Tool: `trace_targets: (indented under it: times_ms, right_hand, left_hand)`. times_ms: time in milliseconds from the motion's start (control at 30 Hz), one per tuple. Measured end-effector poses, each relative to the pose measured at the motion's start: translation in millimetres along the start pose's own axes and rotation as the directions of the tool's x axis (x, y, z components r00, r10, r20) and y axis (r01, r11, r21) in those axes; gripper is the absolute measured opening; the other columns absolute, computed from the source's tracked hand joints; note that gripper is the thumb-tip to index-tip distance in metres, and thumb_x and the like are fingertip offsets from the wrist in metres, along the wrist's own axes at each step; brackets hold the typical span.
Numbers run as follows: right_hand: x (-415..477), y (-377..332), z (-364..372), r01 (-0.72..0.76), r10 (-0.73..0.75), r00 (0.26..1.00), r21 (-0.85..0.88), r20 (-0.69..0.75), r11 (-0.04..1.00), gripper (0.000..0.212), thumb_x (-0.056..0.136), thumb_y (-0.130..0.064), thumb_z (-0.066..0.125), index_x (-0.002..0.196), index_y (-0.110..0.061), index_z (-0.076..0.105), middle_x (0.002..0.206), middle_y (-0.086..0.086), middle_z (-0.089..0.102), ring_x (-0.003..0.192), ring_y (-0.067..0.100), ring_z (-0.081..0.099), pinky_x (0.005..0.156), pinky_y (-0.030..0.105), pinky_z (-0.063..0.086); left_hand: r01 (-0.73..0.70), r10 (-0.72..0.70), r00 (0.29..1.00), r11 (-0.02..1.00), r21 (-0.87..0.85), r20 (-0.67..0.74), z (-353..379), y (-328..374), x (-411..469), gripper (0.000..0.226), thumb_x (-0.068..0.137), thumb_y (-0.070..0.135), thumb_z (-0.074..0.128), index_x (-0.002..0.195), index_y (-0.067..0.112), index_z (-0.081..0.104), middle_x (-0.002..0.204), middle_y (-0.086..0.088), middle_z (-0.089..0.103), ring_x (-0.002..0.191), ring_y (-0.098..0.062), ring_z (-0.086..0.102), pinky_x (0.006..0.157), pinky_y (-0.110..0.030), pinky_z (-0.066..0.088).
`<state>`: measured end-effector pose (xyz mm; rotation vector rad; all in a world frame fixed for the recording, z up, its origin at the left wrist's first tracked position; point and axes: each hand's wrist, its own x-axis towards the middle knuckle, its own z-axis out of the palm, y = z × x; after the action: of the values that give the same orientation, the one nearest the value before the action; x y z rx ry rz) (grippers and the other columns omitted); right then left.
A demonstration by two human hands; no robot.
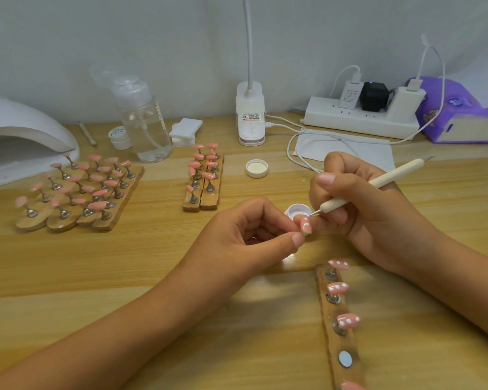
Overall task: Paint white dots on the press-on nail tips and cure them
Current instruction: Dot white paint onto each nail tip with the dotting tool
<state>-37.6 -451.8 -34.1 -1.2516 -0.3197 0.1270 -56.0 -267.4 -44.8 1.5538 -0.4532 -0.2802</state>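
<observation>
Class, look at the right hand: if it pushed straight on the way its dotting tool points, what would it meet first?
Most likely the pink nail tip pinched by the left hand; the white pot behind lies close, so depth is uncertain.

Wood-grain table. Back row, left to right: white curing lamp, thin stick, small white jar, clear pump bottle, white pads, clip-lamp base, power strip, purple tissue pack. Mid: block of wooden holder strips left, strip pair centre, white lid, paper sheet, open paint pot. Single strip near right.
</observation>
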Motion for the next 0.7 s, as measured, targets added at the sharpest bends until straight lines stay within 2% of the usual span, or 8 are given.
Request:
trace_targets:
  times_ms: [67,133,233,300,400,467,600,700]
  right_hand:
    - [-2,0,-1,0.058,-0.057,0.998,-0.058,0.013,0.997,0.027,0.082,-0.022,0.063,0.061,-0.019,0.047,0.054,-0.001,0.045,0.052,0.010,0.046,0.063,0.026,0.054]
    - [-2,-1,-1,0.148,-0.156,0.986,-0.127,-0.056,0.981,0.026,0.083,-0.032,0.060,0.063,-0.022,0.048,0.055,-0.004,0.047,0.053,0.010,0.044,0.071,0.031,0.054]
    - [2,-2,-4,0.255,-0.299,0.931,-0.213,-0.208,0.943,0.028,0.090,-0.035,0.063,0.072,-0.019,0.049,0.051,-0.012,0.044,0.047,0.004,0.039,0.071,0.031,0.049]
    - [4,-1,-8,0.265,-0.352,0.907,-0.336,-0.230,0.904,0.024,0.088,-0.035,0.065,0.078,-0.018,0.052,0.053,-0.013,0.048,0.049,0.002,0.042,0.067,0.026,0.046]
    - [6,0,-12,0.227,-0.358,0.915,-0.500,-0.183,0.836,0.008,0.083,-0.027,0.068,0.086,-0.020,0.065,0.076,-0.012,0.066,0.069,0.000,0.056,0.067,0.013,0.045]
    - [6,1,-12,0.209,-0.347,0.926,-0.564,-0.149,0.799,0.011,0.085,-0.026,0.066,0.093,-0.021,0.070,0.090,-0.010,0.070,0.078,0.002,0.058,0.072,0.014,0.046]
    - [3,7,-11,0.218,-0.350,0.935,-0.684,-0.058,0.696,0.018,0.089,-0.034,0.066,0.090,-0.017,0.068,0.081,-0.001,0.066,0.072,0.022,0.053,0.069,0.026,0.045]
    - [2,10,-11,0.255,-0.335,0.941,-0.760,0.052,0.598,0.020,0.089,-0.039,0.059,0.086,-0.020,0.064,0.074,-0.003,0.060,0.068,0.011,0.049,0.064,0.020,0.042]
  left_hand:
    - [-0.006,0.006,1.000,1.000,0.001,0.010,0,0,0,0.010,0.076,0.015,0.073,0.076,0.025,0.070,0.074,0.008,0.068,0.070,-0.005,0.060,0.066,-0.019,0.051]
    - [-0.016,0.015,1.000,1.000,0.010,0.027,0,0,-1,0.014,0.080,0.010,0.074,0.077,0.024,0.071,0.077,0.008,0.070,0.072,-0.005,0.061,0.067,-0.017,0.051]
    - [-0.013,0.012,0.999,1.000,0.022,0.052,0,0,-2,0.014,0.082,0.007,0.072,0.080,0.021,0.071,0.083,0.005,0.072,0.075,-0.005,0.062,0.069,-0.016,0.051]
    - [-0.004,0.003,0.999,1.000,0.024,0.053,1,0,-2,0.010,0.082,0.009,0.073,0.081,0.019,0.071,0.083,0.003,0.071,0.075,-0.007,0.061,0.069,-0.017,0.051]
    - [-0.006,0.004,0.998,0.999,0.042,0.058,0,0,-3,0.008,0.082,0.008,0.072,0.083,0.016,0.070,0.082,0.003,0.070,0.076,-0.008,0.061,0.070,-0.019,0.051]
    - [-0.012,0.008,0.998,0.998,0.064,0.069,1,1,-3,0.008,0.083,0.008,0.072,0.084,0.016,0.070,0.084,0.002,0.071,0.078,-0.010,0.061,0.072,-0.022,0.052]
    - [-0.006,0.001,0.997,0.998,0.060,0.075,1,1,-2,0.007,0.084,0.011,0.072,0.085,0.018,0.071,0.082,0.002,0.068,0.077,-0.008,0.061,0.072,-0.021,0.051]
    - [0.017,-0.022,0.996,0.998,0.065,0.086,0,-1,-2,0.006,0.081,0.019,0.071,0.087,0.016,0.070,0.083,-0.006,0.068,0.078,-0.011,0.062,0.074,-0.024,0.053]
